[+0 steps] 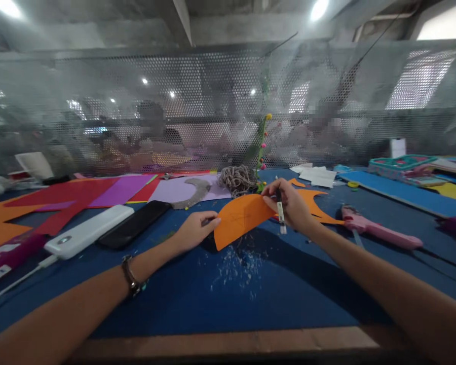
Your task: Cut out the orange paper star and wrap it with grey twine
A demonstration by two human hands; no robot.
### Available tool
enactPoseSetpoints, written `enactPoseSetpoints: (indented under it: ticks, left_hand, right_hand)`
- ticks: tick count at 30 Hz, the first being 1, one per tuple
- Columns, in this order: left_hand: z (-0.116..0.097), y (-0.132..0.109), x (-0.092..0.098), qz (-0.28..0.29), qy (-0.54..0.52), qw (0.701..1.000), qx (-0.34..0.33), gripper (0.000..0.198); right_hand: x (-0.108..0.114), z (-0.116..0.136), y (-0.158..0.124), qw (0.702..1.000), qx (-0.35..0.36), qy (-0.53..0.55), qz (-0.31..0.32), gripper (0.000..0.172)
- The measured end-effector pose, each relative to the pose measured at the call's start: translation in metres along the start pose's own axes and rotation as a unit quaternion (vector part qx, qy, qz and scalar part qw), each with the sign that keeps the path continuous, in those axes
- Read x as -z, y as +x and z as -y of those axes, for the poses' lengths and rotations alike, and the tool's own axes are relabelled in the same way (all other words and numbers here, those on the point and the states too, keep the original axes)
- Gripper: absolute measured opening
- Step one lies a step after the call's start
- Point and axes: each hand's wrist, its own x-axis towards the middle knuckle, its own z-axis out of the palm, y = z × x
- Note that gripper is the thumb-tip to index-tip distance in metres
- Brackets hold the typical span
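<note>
My left hand pinches the left edge of an orange paper piece shaped like a half circle, held just above the blue table. My right hand grips the paper's right edge and also holds a black and white marker pointing down. Faint pencil lines show on the paper. A cut orange scrap lies behind my right hand.
A white power bank and black phone lie at left beside red, purple and orange sheets. A pink glue gun lies at right. Twine, a grey crescent and white specks are near the middle. A perforated screen stands behind.
</note>
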Motion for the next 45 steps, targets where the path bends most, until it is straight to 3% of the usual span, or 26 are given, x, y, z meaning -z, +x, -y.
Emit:
enactPoseSetpoints:
  ticks: [7,16,20,24,29,32,39,42,45]
  left_hand:
    - [0.007,0.005,0.004,-0.050,0.008,0.999,0.018,0.036]
    - [-0.001,-0.005,0.004,0.014,0.095,0.995,0.030,0.034]
    - [-0.002,-0.007,-0.001,0.067,0.107,0.991,0.052,0.034]
    - [-0.001,-0.006,-0.002,0.091,0.103,0.990,0.042,0.037]
    - [0.003,-0.006,0.003,0.077,0.086,0.993,0.019,0.036]
    - [0.006,-0.007,0.005,0.051,0.070,0.996,0.017,0.036]
    - [0.009,-0.002,0.001,-0.045,0.007,0.998,0.036,0.036]
    - [0.012,0.001,0.002,-0.084,-0.026,0.995,0.051,0.039]
    - [0.012,0.001,0.002,-0.086,-0.050,0.994,0.043,0.039]
  right_hand:
    - [-0.003,-0.012,-0.006,0.998,-0.008,-0.048,0.051,0.011]
    - [0.000,-0.015,-0.005,0.990,-0.030,-0.109,0.087,0.016]
    - [0.001,-0.021,-0.007,0.974,-0.062,-0.151,0.154,0.021]
    - [0.000,-0.010,-0.011,0.947,-0.079,-0.195,0.241,0.022]
    - [-0.006,0.008,-0.016,0.910,-0.046,-0.223,0.346,0.047]
    - [-0.012,0.008,-0.017,0.900,-0.034,-0.228,0.370,0.044]
    - [-0.012,0.017,-0.013,0.933,0.003,-0.192,0.305,0.012]
    - [-0.005,0.021,-0.008,0.966,-0.010,-0.154,0.206,0.015]
    - [-0.002,0.019,-0.006,0.989,-0.058,-0.092,0.099,0.019]
